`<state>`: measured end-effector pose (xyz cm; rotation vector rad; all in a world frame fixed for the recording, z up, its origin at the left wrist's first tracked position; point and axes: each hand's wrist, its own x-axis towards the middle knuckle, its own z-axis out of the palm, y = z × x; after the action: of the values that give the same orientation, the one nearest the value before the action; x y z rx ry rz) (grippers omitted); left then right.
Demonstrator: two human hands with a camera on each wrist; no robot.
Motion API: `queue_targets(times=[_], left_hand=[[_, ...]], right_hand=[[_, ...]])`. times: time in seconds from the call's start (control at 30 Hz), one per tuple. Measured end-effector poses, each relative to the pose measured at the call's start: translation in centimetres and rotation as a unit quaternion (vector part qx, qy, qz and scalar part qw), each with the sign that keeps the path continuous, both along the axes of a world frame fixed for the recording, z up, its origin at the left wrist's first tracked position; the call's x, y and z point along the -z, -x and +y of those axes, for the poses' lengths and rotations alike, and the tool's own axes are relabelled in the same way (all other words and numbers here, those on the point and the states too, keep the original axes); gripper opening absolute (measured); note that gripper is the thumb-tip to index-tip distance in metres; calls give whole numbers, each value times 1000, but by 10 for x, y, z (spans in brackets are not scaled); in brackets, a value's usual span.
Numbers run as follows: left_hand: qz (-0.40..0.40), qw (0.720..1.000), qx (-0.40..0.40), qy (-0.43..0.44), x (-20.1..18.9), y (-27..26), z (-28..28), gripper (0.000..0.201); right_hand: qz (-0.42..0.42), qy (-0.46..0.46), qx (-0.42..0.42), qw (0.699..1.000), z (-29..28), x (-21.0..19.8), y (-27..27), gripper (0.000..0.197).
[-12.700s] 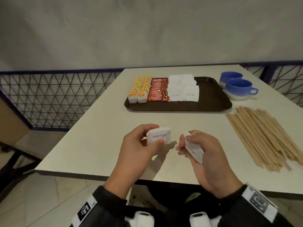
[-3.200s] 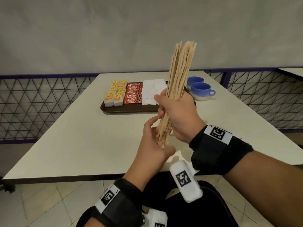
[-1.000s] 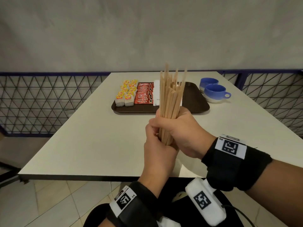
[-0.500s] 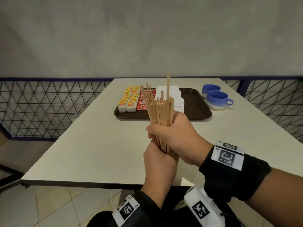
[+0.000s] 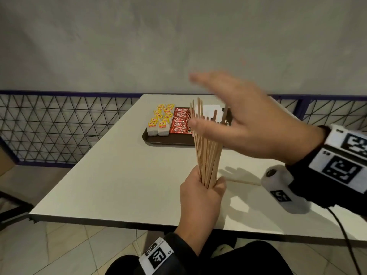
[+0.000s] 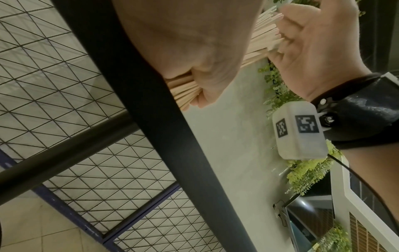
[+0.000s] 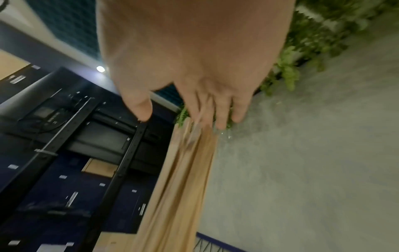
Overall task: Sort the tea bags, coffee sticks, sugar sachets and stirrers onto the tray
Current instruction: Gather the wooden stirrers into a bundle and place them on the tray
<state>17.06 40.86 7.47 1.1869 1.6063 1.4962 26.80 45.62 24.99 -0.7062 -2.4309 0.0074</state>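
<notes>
Here, in the head view, the left hand (image 5: 200, 197) is clenched round the lower end of the stirrers (image 5: 207, 155), and the bundle stands nearly upright over the near part of the bench (image 5: 119, 175), its long axis running up and slightly away, the top ends uneven. The right hand (image 5: 244, 124) is released — fingers straight, palm down, blurred — and sits above those top ends, its thumb beside them. The tray (image 5: 156, 140) lies well beyond the bundle, carrying the tea bags (image 5: 160, 121), the coffee sticks (image 5: 181, 122) and the sugar sachets (image 5: 212, 112); its right part is hidden behind the right hand.

The left wrist view shows the stirrers (image 6: 185, 92) fanning from the left hand's (image 6: 194, 51) grip toward the right hand's (image 6: 313, 42) palm, which meets their far ends.

In the right wrist view, blurred, the straight fingers (image 7: 220, 109) lie at the bundle's (image 7: 185, 179) tips. My guess is a downward pat to level them — the bundle lies directly under the right palm.
</notes>
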Motion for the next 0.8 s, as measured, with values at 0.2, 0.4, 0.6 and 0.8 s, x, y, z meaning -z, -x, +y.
queue_targets(times=[0.2,0.4,0.6,0.8], left_hand=[[8,1000,11,-5,-5,-3,-3,17],[13,1000,11,-25,-1,2,-2,16],[20,1000,1,-24,0,2,0,19],[21,999,29,-20,-1,6,1,9]], right_hand=[[-46,-35,40,998,-3,4,-7,82],[-130,-7,48,990,-10,13,1,76],[-121,-122,64,983,0,26,-3,76],[-136,-216,52,965,-5,32,-6,96]])
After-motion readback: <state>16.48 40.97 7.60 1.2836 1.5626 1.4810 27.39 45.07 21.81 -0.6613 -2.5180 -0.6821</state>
